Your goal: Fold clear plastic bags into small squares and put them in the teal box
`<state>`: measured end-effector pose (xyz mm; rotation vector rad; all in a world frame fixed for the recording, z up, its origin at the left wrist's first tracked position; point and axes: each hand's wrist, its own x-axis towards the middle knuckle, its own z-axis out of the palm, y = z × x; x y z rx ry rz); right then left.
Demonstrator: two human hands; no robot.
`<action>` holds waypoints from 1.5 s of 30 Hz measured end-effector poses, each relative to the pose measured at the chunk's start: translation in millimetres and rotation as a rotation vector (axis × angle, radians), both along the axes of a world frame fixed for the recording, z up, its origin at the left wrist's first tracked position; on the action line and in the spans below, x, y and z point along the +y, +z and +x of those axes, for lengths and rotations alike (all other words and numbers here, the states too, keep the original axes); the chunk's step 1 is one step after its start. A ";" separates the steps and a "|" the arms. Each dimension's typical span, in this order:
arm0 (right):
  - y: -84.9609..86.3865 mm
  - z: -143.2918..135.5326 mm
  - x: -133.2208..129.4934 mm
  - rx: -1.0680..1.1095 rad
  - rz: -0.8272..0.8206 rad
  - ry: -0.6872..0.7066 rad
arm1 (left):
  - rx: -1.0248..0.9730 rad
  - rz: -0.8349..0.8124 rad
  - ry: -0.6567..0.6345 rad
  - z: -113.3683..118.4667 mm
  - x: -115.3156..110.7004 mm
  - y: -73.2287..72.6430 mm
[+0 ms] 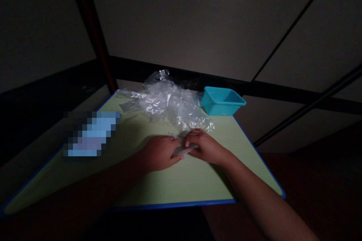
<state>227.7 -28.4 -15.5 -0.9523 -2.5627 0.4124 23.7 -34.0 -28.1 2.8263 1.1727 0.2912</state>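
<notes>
Near the middle of the pale green table (169, 184), a small piece of clear plastic (183, 150) stretches between my two hands. My left hand (162, 152) has its fingers closed on the left side of the plastic. The fingers of my right hand (205, 146) are bent and pinch its right side. Just beyond the hands lies a crumpled heap of clear plastic bags (166, 101), spread across the back of the table.
A turquoise bin (222, 108) stands at the table's back right corner. On the left side lies a flat, pixelated bluish object (94, 133). The table has a blue edge, and a wall (181, 26) rises behind it.
</notes>
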 end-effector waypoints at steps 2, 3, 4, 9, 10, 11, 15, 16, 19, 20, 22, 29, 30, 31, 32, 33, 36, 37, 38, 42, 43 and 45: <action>-0.6 1.6 1.1 0.013 -0.011 0.023 | 0.017 0.012 -0.033 -0.1 0.0 -0.6; -0.5 2.7 1.9 0.021 -0.024 0.036 | 0.032 0.016 -0.051 -0.2 0.0 -0.9; -0.1 4.1 2.8 0.031 -0.047 0.050 | 0.048 0.023 -0.066 -0.4 0.1 -1.2; 4.5 12.9 6.2 0.098 -0.244 0.059 | 0.085 0.053 -0.105 -0.9 0.3 -0.9; 5.5 14.6 6.7 0.108 -0.279 0.056 | 0.086 0.048 -0.112 -1.1 0.6 -0.3; 6.4 16.4 7.2 0.114 -0.306 0.061 | 0.084 0.041 -0.117 -1.2 0.9 0.5; 8.2 21.7 9.9 0.102 -0.294 0.106 | 0.061 0.026 -0.137 -1.8 2.1 4.6; 8.0 22.4 10.7 0.093 -0.268 0.108 | 0.057 0.028 -0.143 -1.8 1.9 5.6; 5.7 22.7 12.9 0.071 -0.209 0.102 | 0.073 0.028 -0.160 -1.7 0.5 7.3; 4.6 22.3 13.5 0.069 -0.199 0.097 | 0.082 0.030 -0.165 -1.5 0.0 7.5; 3.0 20.9 14.0 0.070 -0.186 0.086 | 0.096 0.040 -0.172 -1.3 -0.3 7.4; 8.8 17.6 10.3 0.055 -0.162 0.051 | 0.065 0.036 -0.158 -2.4 1.8 8.2; 9.3 17.5 9.9 0.062 -0.170 0.051 | 0.043 0.025 -0.153 -2.8 1.7 8.2; 9.3 17.5 9.6 0.075 -0.179 0.052 | 0.020 0.011 -0.146 -3.0 1.5 8.0; 8.7 17.5 9.5 0.091 -0.187 0.052 | -0.004 -0.003 -0.134 -3.2 1.3 7.7; 7.6 17.3 9.5 0.107 -0.194 0.050 | -0.028 -0.017 -0.123 -3.2 1.2 7.2; 2.3 15.7 10.0 0.128 -0.215 0.022 | -0.107 -0.064 -0.090 -2.4 2.2 5.3; 0.4 14.5 10.1 0.127 -0.220 0.011 | -0.132 -0.085 -0.071 -2.1 2.9 4.8; -1.3 13.2 10.3 0.128 -0.225 -0.002 | -0.153 -0.108 -0.049 -1.7 3.6 4.3; -6.1 7.0 11.1 0.172 -0.229 -0.030 | -0.224 -0.177 0.054 -0.5 6.1 4.7; -7.0 5.9 11.4 0.177 -0.217 -0.032 | -0.244 -0.180 0.081 -0.4 6.5 5.3; -8.6 4.7 12.2 0.160 -0.178 -0.044 | -0.286 -0.169 0.131 -0.6 7.1 6.6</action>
